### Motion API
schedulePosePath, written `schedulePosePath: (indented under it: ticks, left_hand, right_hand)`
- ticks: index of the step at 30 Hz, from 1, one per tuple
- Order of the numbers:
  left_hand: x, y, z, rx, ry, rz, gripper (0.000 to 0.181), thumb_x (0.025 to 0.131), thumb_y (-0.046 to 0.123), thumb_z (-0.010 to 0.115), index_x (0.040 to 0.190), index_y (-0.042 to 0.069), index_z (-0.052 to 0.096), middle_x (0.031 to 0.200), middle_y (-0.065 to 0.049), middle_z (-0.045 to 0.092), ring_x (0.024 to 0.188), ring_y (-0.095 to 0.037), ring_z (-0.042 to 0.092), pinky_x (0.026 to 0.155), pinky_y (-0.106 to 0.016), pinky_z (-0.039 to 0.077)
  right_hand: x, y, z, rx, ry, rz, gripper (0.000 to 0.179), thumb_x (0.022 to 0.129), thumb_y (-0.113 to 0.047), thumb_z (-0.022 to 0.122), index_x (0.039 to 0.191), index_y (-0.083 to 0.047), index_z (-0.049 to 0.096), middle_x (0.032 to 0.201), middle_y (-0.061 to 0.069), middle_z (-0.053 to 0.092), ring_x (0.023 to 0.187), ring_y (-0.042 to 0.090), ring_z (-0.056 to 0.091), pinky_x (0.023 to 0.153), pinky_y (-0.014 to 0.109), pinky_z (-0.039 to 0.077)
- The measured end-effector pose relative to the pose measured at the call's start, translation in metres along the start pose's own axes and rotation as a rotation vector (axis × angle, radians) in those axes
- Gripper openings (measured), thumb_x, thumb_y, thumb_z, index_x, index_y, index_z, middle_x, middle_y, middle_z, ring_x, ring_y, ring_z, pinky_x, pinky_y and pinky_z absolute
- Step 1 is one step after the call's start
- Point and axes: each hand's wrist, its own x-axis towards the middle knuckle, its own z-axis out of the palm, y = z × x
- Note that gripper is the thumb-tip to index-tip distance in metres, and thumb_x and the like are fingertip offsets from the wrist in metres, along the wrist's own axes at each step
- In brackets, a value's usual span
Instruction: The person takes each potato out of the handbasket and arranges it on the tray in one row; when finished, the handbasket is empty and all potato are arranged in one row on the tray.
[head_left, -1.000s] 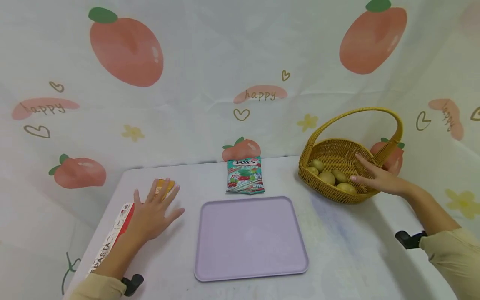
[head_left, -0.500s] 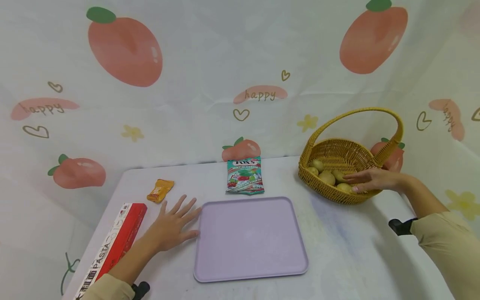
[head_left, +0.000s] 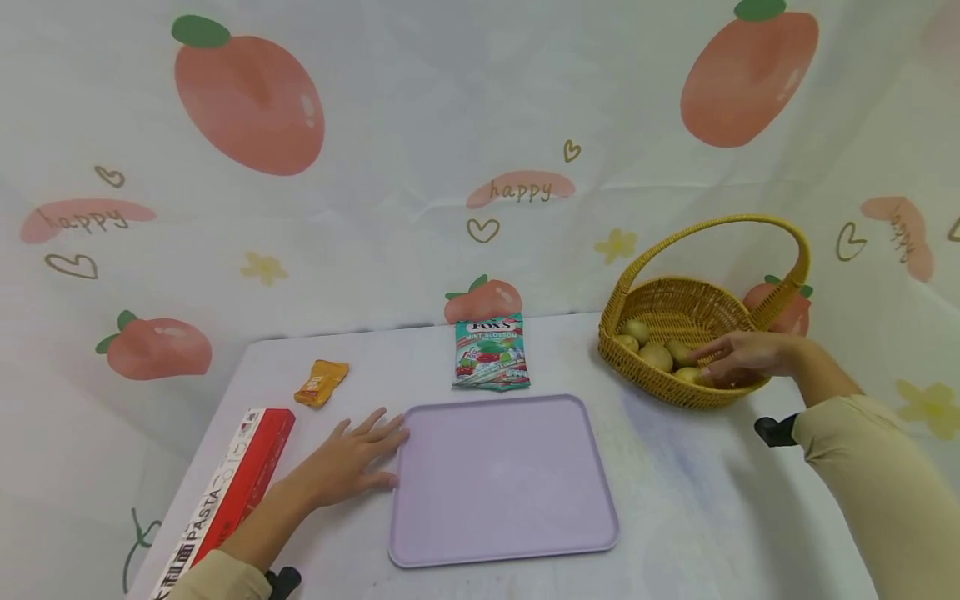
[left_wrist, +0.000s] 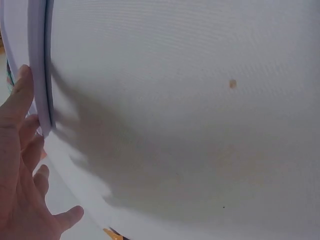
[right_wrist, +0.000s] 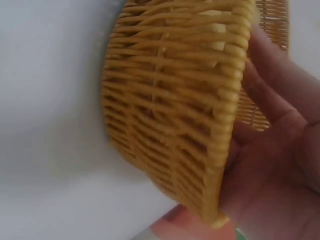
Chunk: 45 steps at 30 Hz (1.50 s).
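Observation:
My left hand (head_left: 347,460) has its fingers spread, with the fingertips right at the left rim of a lilac tray (head_left: 502,479). In the left wrist view those fingers (left_wrist: 22,92) lie along the edge of the tray (left_wrist: 37,65). At the right, my right hand (head_left: 750,357) reaches over the near rim of a yellow wicker basket (head_left: 675,392). Its loosely bent fingers hang beside several small brownish-yellow potatoes (head_left: 656,357). The right wrist view has the hand (right_wrist: 272,165) behind the woven wall (right_wrist: 170,95), which hides the fingertips.
A green bag of Fox's candy (head_left: 491,354) lies behind the tray, near the back edge. On the left are a small orange packet (head_left: 322,382) and a long red and white pasta box (head_left: 232,492). The basket's tall handle (head_left: 720,220) arches over it; a printed curtain (head_left: 390,167) hangs behind.
My left hand has come from over the orange packet rightward and nearer to the tray's left rim. My right hand has lowered into the basket, its fingers bending more toward the potatoes.

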Motion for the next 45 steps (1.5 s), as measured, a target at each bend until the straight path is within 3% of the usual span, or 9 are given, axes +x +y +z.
schedulePosePath:
  ticks: [4,9,15,19,26,32,35,43,45]
  left_hand:
    - [0.0,0.0,0.001,-0.029,-0.013,0.0,0.072,0.09,0.052,0.067,0.151,0.019,0.045,0.158,-0.005,0.038,0.149,-0.037,0.023,0.108,-0.074,0.022]
    - [0.001,0.0,0.002,-0.034,-0.022,0.001,0.074,0.09,0.052,0.066,0.151,0.019,0.044,0.158,-0.005,0.037,0.149,-0.037,0.023,0.108,-0.073,0.024]
    - [0.001,-0.003,0.004,-0.014,-0.013,0.009,0.074,0.089,0.053,0.067,0.151,0.019,0.045,0.158,-0.006,0.038,0.149,-0.038,0.023,0.107,-0.073,0.026]
    - [0.003,-0.003,0.004,-0.008,-0.011,0.014,0.074,0.089,0.054,0.066,0.151,0.019,0.045,0.158,-0.006,0.038,0.149,-0.037,0.023,0.107,-0.073,0.026]
    - [0.003,0.0,0.002,-0.019,-0.024,0.006,0.074,0.089,0.053,0.066,0.151,0.018,0.045,0.158,-0.006,0.038,0.149,-0.038,0.023,0.108,-0.073,0.025]
    - [0.001,-0.001,0.001,-0.011,-0.01,0.008,0.073,0.089,0.051,0.068,0.15,0.016,0.046,0.157,-0.007,0.039,0.148,-0.039,0.025,0.107,-0.073,0.027]
    - [0.0,-0.002,0.003,0.004,-0.002,0.014,0.074,0.089,0.051,0.068,0.15,0.016,0.047,0.157,-0.007,0.04,0.147,-0.039,0.025,0.106,-0.072,0.028]
    - [0.002,-0.004,0.004,0.0,-0.013,0.011,0.075,0.088,0.054,0.067,0.15,0.017,0.046,0.157,-0.007,0.04,0.148,-0.038,0.024,0.107,-0.072,0.027]
    - [0.003,-0.004,0.003,-0.003,-0.016,0.013,0.075,0.089,0.054,0.067,0.15,0.017,0.046,0.157,-0.007,0.04,0.148,-0.038,0.024,0.107,-0.072,0.027]
  right_hand:
    - [0.006,-0.004,0.0,0.087,-0.027,0.066,0.056,0.099,-0.015,0.062,0.146,0.007,0.04,0.09,-0.002,0.058,0.082,0.011,0.055,0.074,0.027,0.049]
    - [0.012,-0.007,0.004,0.111,-0.016,0.111,0.053,0.097,-0.012,0.065,0.143,0.005,0.046,0.089,-0.004,0.056,0.082,0.012,0.055,0.075,0.027,0.05]
    - [0.017,-0.007,0.006,0.042,0.016,0.102,0.053,0.095,-0.013,0.067,0.141,0.006,0.049,0.094,0.001,0.053,0.082,0.013,0.051,0.072,0.026,0.046]
    - [0.015,-0.005,0.006,-0.025,0.023,0.049,0.052,0.096,-0.015,0.066,0.139,0.009,0.05,0.114,0.008,0.05,0.094,0.014,0.048,0.077,0.026,0.045]
    - [0.006,-0.01,0.002,-0.137,0.073,-0.05,0.056,0.098,-0.019,0.065,0.143,0.008,0.045,0.126,0.014,0.057,0.099,0.005,0.052,0.083,0.022,0.049]
    - [-0.003,-0.034,0.003,-0.251,0.1,-0.185,0.052,0.098,-0.018,0.063,0.141,0.009,0.048,0.12,0.015,0.06,0.096,0.008,0.052,0.079,0.024,0.05]
    - [-0.009,-0.049,0.006,-0.289,0.11,-0.234,0.05,0.098,-0.017,0.064,0.139,0.008,0.051,0.131,0.017,0.058,0.109,0.01,0.055,0.084,0.024,0.052]
    - [-0.009,-0.087,0.025,-0.353,0.081,-0.415,0.041,0.098,-0.013,0.063,0.135,0.005,0.058,0.097,0.004,0.065,0.091,0.014,0.057,0.079,0.025,0.048]
    - [-0.005,-0.095,0.031,-0.348,0.08,-0.435,0.041,0.098,-0.014,0.064,0.135,0.002,0.059,0.096,0.003,0.065,0.091,0.017,0.058,0.08,0.027,0.048]
